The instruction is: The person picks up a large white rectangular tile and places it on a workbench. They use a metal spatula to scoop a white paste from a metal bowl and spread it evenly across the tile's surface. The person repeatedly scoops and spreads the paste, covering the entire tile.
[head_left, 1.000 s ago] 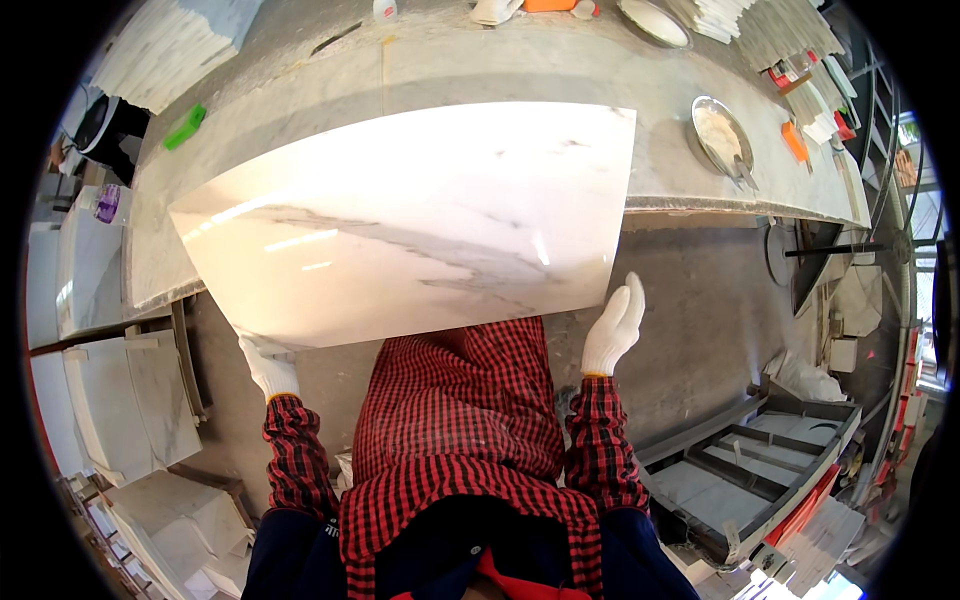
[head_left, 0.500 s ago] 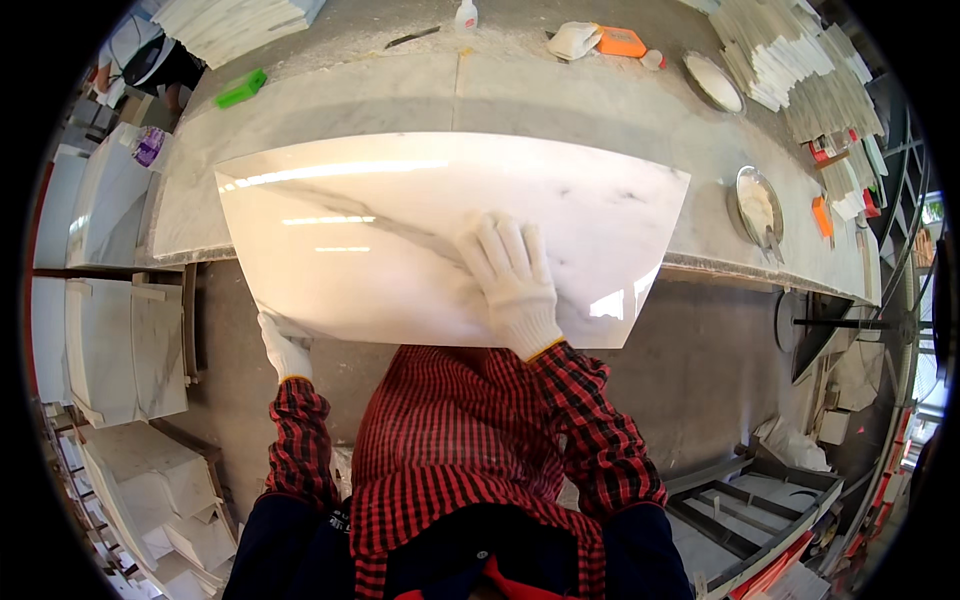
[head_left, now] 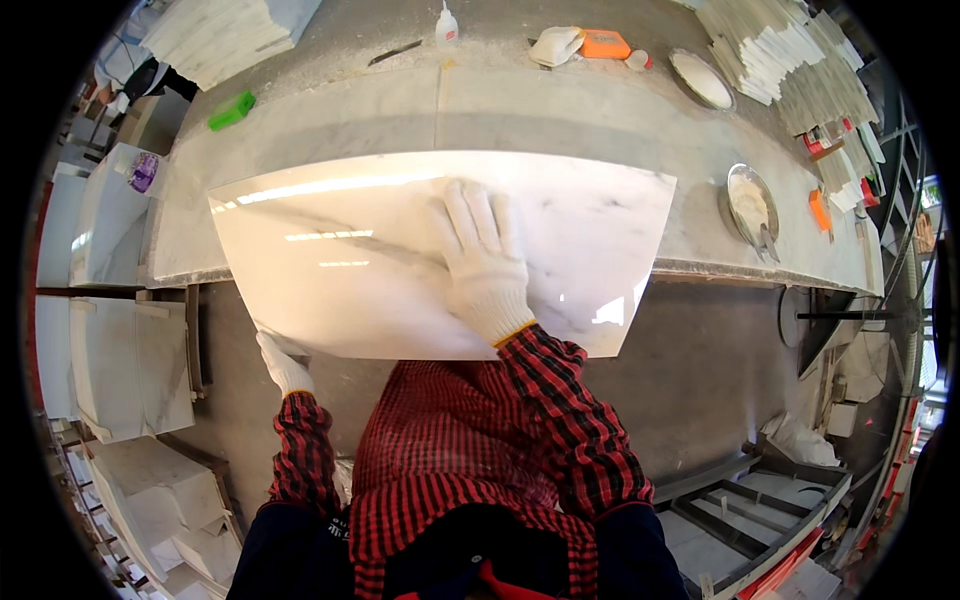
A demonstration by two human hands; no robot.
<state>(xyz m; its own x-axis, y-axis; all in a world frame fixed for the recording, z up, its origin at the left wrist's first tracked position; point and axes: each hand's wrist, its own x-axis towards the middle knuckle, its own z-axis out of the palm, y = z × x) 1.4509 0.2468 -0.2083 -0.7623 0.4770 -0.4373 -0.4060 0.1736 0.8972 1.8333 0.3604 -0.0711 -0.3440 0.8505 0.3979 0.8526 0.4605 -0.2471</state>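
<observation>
A glossy white tile (head_left: 330,290) with grey marble veins juts over the near edge of the workbench toward my body. My left hand (head_left: 283,363), in a white knitted glove, grips the tile's near left corner; some of its fingers are hidden underneath. My right hand (head_left: 480,245), gloved the same way, lies flat on the tile's face, right of its middle. Its fingers are stretched out, pointing away from me. Ceiling lights reflect in the tile's surface.
The stone-topped workbench (head_left: 330,115) carries a green block (head_left: 232,110), a white squeeze bottle (head_left: 447,25), an orange box (head_left: 604,44) and two metal bowls, the nearer bowl (head_left: 735,215) holding pale powder. Stacked slabs (head_left: 740,50) stand far right. A metal frame (head_left: 740,515) sits low right.
My right hand has slid left and slightly away from me across the tile. My left hand keeps its grip at the corner. The view has shifted slightly.
</observation>
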